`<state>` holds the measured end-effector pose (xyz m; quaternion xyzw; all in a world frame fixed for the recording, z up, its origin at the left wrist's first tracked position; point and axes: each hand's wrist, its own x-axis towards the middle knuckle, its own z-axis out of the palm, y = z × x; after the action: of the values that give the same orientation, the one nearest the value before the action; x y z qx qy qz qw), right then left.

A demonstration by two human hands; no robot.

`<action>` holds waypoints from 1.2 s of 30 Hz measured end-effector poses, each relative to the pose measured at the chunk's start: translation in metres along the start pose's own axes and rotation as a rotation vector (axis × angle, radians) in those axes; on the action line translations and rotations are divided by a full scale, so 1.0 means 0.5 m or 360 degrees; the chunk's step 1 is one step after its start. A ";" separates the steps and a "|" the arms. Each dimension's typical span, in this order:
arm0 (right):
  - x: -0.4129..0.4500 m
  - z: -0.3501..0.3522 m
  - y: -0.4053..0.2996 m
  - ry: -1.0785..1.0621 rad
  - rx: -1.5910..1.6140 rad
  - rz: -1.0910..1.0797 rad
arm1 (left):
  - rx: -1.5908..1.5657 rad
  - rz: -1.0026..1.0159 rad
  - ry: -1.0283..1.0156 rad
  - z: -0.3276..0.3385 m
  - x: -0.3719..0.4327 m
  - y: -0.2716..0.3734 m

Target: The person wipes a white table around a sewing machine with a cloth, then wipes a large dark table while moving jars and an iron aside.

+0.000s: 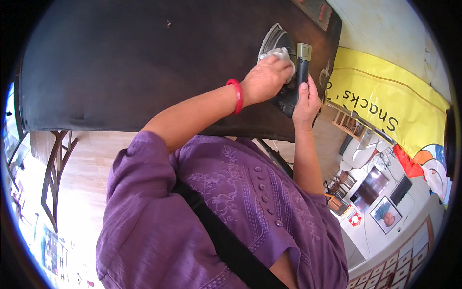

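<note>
A clothes iron (276, 38) with a pointed, pale-edged plate and a black handle (303, 70) is at the right part of a table with a dark cover (144, 65). The handle ends in a beige-green cap (304, 51). My right hand (306, 103) grips the iron low on the handle, thumb in front and fingers behind. In my left hand (269, 77), a red bangle at its wrist, a crumpled white cloth (279, 55) is pressed against the iron's body. Both hands partly hide the iron's rear.
A flat plate with red strips (317, 12) lies at the table's far right corner. Beyond the right edge hangs a yellow printed banner (382, 86). A wooden rack (346, 123) and chairs (341, 182) stand behind. Wooden legs (57, 173) show at left; a tiny scrap (169, 24) lies on the cover.
</note>
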<state>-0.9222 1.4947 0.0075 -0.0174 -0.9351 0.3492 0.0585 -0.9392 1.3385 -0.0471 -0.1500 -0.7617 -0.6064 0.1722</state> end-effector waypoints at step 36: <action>0.002 0.008 0.004 0.0063 0.0037 0.0138 | -0.0295 -0.0323 -0.0122 0.033 -0.110 0.067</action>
<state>-0.9236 1.4936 0.0032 -0.0642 -0.9280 0.3618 0.0618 -0.8766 1.3610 -0.0458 -0.1106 -0.7198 -0.6821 0.0663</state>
